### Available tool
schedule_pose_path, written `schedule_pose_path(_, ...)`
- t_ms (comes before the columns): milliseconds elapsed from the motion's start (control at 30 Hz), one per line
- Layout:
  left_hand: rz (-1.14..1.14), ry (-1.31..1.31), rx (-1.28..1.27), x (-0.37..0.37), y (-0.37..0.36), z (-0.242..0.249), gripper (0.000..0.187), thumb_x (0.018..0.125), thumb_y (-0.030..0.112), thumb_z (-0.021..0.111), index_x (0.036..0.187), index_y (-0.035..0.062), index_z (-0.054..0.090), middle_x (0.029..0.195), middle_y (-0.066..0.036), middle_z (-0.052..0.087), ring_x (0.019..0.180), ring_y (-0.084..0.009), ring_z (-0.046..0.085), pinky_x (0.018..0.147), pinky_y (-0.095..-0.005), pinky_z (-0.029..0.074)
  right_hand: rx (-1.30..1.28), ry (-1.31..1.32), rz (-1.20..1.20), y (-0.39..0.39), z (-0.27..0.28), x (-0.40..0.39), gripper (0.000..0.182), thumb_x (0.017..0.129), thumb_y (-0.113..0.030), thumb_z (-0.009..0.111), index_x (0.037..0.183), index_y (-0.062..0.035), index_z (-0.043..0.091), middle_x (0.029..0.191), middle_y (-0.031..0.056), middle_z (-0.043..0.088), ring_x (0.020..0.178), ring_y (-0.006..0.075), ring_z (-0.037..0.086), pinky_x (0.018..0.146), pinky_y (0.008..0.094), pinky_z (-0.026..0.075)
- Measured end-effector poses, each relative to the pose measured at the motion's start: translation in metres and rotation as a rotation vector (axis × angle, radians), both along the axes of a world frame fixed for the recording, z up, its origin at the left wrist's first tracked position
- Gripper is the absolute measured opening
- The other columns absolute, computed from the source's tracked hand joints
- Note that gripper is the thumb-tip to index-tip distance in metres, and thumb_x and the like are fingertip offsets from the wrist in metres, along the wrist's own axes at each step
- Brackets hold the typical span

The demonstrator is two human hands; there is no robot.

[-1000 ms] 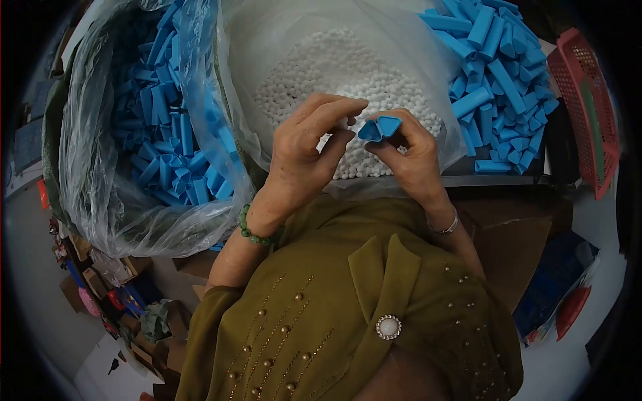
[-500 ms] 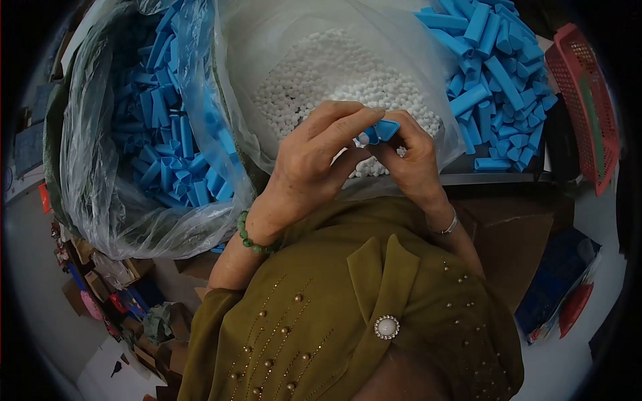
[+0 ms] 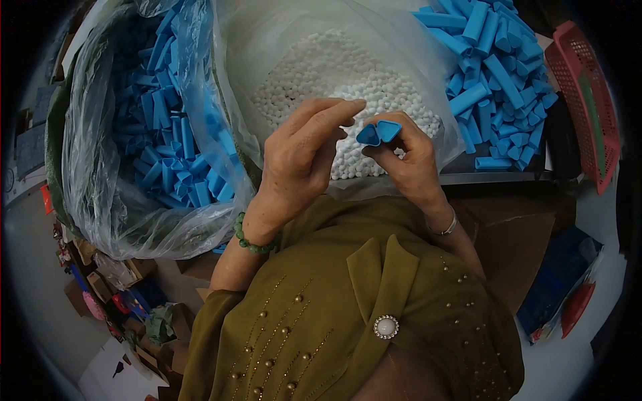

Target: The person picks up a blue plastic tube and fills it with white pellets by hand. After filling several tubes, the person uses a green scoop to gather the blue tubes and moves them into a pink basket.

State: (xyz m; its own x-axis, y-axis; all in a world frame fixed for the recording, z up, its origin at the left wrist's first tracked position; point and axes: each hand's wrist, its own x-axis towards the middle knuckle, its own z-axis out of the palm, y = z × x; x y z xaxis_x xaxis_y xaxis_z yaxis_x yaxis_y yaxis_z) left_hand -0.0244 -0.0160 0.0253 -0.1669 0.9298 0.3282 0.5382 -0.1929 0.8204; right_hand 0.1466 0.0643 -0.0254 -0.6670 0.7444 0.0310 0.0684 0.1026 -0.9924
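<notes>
Drawing back from the held pieces, the left hand (image 3: 294, 157) has uncovered two mouths that its fingers were partly covering a moment ago in the head view. Both openings of the paired blue triangular tubes (image 3: 390, 131) now face the camera, side by side and touching. The white ball that showed by those mouths is out of sight; whether it sits inside or is hidden by the fingers, I cannot tell.

The right hand (image 3: 416, 152) has the pair clamped between thumb and bent fingers. The left hand is apart from it, just beside the tubes, fingers curved and thumb below; whether anything is pinched there is hidden. Beneath and beyond both hands, small white balls (image 3: 394, 88) lie spread in a translucent plastic liner (image 3: 438, 63).

To the left, a clear plastic bag (image 3: 100, 207) holds many loose blue tubes (image 3: 159, 110). To the right, a heap of similar blue tubes (image 3: 493, 80) rests on the dark surface (image 3: 498, 178), with a pink perforated basket (image 3: 582, 87) standing tilted beyond it.
</notes>
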Motion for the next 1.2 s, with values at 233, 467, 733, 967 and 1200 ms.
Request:
schedule_pose_path(233,-0.156,-0.092,-0.079,-0.001,-0.003,-0.019,0.041,0.078,0.004,0.071,0.118,0.0042,0.064,0.115,-0.013,0.06,0.109,-0.0278,0.058,0.089,-0.0362,0.049,0.036,-0.017,-0.014,-0.006,0.01,-0.002,0.029,0.081,0.006,0.067,0.107,-0.003,0.061,0.092,0.0025,0.063,0.078,0.0074,0.056,0.068,0.0229,0.047)
schedule_pose_path(467,-0.13,-0.994,-0.233,0.005,-0.01,-0.03,0.033,0.086,0.004,0.066,0.119,0.0029,0.064,0.128,-0.008,0.053,0.113,-0.018,0.053,0.089,-0.0315,0.049,-0.632,0.274,0.175,0.003,0.013,0.003,0.034,0.094,-0.014,0.058,0.122,0.0034,0.054,0.096,0.011,0.064,0.082,0.0198,0.065,0.073,0.0322,0.055)
schedule_pose_path(733,-0.069,-0.956,-0.248,0.012,-0.008,-0.027,0.031,0.087,0.003,0.065,0.118,0.0061,0.067,0.127,-0.007,0.051,0.107,-0.0157,0.053,0.082,-0.0266,0.051,-0.795,0.501,0.24,0.004,0.007,-0.003,0.049,0.093,-0.032,0.062,0.127,0.001,0.048,0.111,0.0126,0.06,0.096,0.0243,0.065,0.085,0.042,0.057)
schedule_pose_path(967,-0.108,-0.545,-0.066,0.012,-0.004,-0.025,0.036,0.08,0.003,0.071,0.116,0.0047,0.069,0.12,-0.008,0.055,0.107,-0.0178,0.054,0.088,-0.0283,0.047,-0.833,0.456,0.126,0.001,0.029,-0.006,0.024,0.093,-0.011,0.055,0.112,0.0013,0.051,0.107,0.0088,0.057,0.096,0.013,0.06,0.081,0.0299,0.054)
schedule_pose_path(1200,0.108,-0.373,-0.079,0.027,0.004,-0.011,0.034,0.078,0.001,0.072,0.111,0.0085,0.071,0.115,-0.009,0.058,0.1,-0.0194,0.057,0.083,-0.0306,0.049,-0.844,0.424,0.017,0.001,0.033,-0.012,0.022,0.094,-0.009,0.054,0.113,0.0015,0.051,0.104,0.0056,0.058,0.092,0.0087,0.058,0.078,0.0255,0.051)
